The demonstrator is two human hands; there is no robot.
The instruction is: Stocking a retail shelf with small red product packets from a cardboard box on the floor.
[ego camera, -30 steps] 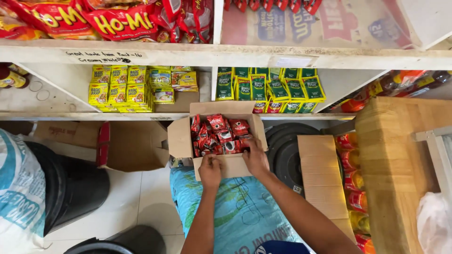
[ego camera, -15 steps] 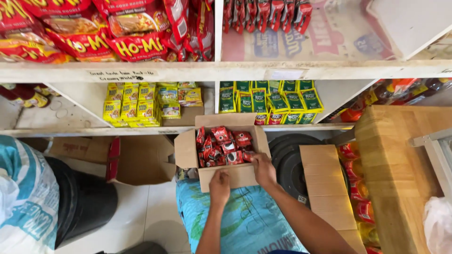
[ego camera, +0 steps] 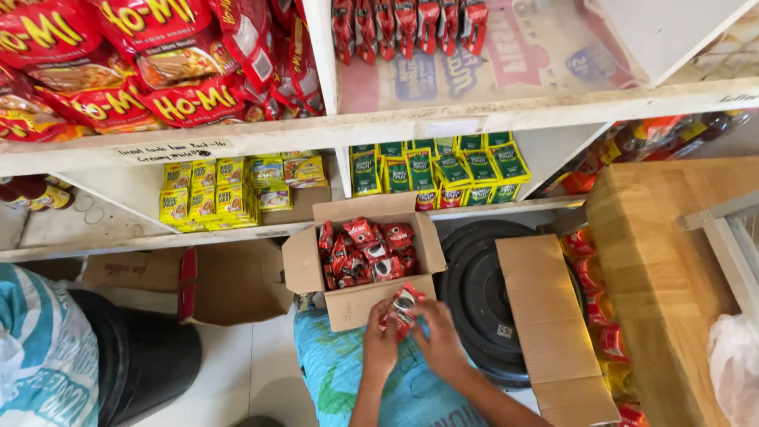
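Note:
An open cardboard box (ego camera: 365, 302) full of small red sachets (ego camera: 365, 251) rests on a blue-green woven sack (ego camera: 340, 372) below the shelves. Just in front of the box, my left hand (ego camera: 381, 346) and my right hand (ego camera: 439, 340) together hold a strip of red sachets (ego camera: 402, 305) pulled out of it. Both hands pinch the strip from either side.
White shelves carry big red noodle packs (ego camera: 158, 71), yellow packets (ego camera: 207, 196), green packets (ego camera: 431, 170) and hanging red sachets (ego camera: 407, 24). A black round lid (ego camera: 482, 292) with a cardboard sheet (ego camera: 549, 324) sits right of the box; a wooden counter (ego camera: 672, 277) stands further right, a black bin (ego camera: 142, 356) left.
My hands have come back from the box's front edge toward me and now hold a strip of red sachets. The view has shifted slightly.

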